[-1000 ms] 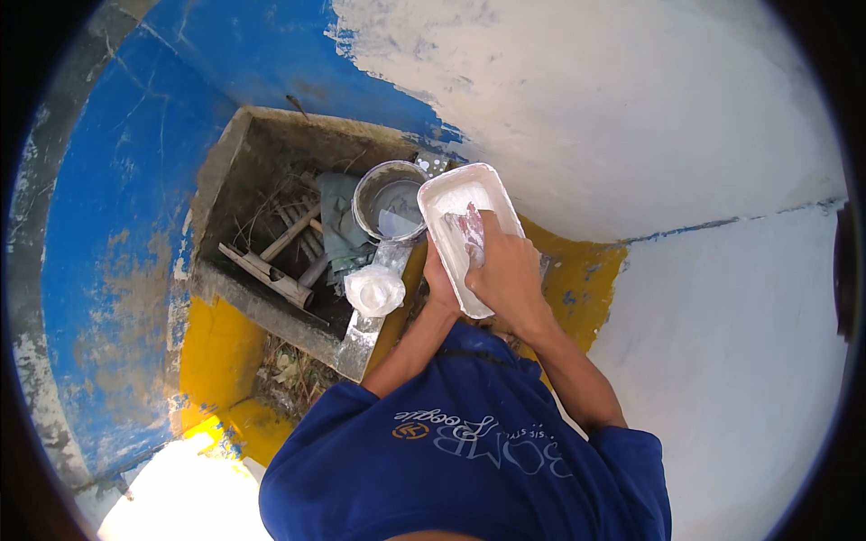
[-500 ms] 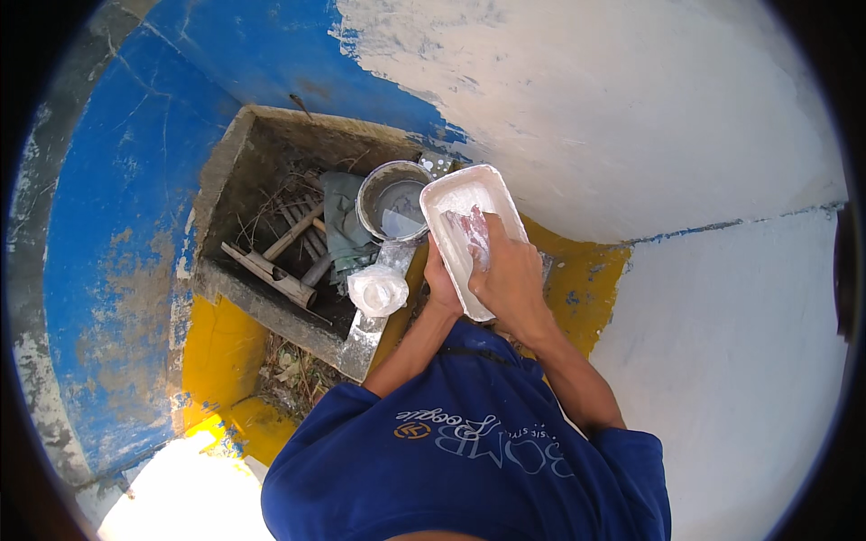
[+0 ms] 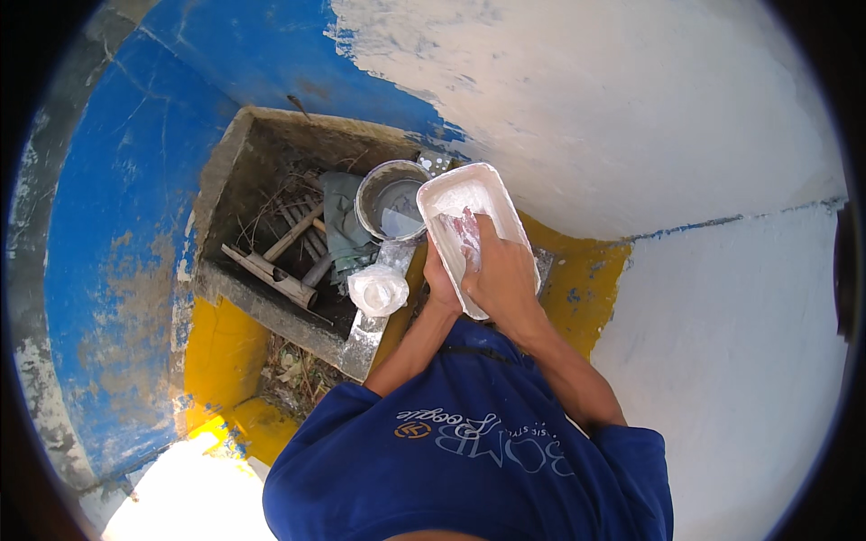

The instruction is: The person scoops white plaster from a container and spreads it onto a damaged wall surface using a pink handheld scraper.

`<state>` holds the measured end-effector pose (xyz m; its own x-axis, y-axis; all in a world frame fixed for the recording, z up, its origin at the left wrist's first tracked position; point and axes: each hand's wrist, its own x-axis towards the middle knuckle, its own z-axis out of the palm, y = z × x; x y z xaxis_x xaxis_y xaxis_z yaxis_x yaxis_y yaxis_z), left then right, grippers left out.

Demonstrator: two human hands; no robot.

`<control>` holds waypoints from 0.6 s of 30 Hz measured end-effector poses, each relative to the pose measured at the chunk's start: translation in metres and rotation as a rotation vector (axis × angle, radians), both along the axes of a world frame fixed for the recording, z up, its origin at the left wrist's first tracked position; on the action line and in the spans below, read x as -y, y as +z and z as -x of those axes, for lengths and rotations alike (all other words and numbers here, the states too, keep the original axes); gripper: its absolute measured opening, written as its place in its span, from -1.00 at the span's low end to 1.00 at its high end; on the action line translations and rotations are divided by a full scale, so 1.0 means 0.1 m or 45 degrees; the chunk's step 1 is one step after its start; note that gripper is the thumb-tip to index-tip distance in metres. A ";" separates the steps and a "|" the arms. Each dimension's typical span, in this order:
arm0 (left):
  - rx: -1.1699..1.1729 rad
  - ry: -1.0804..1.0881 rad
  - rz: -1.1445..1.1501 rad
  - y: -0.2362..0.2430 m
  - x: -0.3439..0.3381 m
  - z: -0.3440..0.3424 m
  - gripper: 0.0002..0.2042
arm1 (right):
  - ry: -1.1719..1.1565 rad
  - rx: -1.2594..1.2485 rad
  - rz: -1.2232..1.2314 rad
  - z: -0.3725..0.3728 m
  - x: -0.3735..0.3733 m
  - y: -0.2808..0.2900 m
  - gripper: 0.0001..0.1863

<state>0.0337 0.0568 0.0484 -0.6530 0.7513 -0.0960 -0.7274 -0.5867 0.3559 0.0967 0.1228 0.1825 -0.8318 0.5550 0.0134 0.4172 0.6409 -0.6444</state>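
A white rectangular tray [image 3: 465, 192], smeared inside with white paste or paint, is tilted in front of my torso. My left hand [image 3: 439, 278] grips it from the left side, with most of the fingers hidden beneath. Inside the tray, my right hand [image 3: 503, 278] is closed and pressed down, index finger pointing forward. Under its fingers lies a flat reddish piece coated in white [image 3: 463, 234]; its kind is unclear. Left of the tray, a round bucket [image 3: 394, 200] holds greyish liquid and a pale flat piece. A crumpled white plastic bag [image 3: 377, 289] sits on the ledge near my left wrist.
A concrete box [image 3: 230, 162] on the left contains bamboo pieces [image 3: 293, 236], twigs and a grey-green cloth [image 3: 341, 216]. The blue wall [image 3: 271, 54] is partly coated white [image 3: 586, 99]. A yellow painted strip [image 3: 577, 279] runs along the right wall's base.
My right hand has shifted slightly left and toward me within the tray, along with the coated piece. The tray has moved a little left; my left hand keeps its hold.
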 end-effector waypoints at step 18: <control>0.175 -0.111 0.038 0.16 -0.06 -0.01 -0.39 | -0.121 0.012 -0.339 -0.08 -0.17 0.03 -0.51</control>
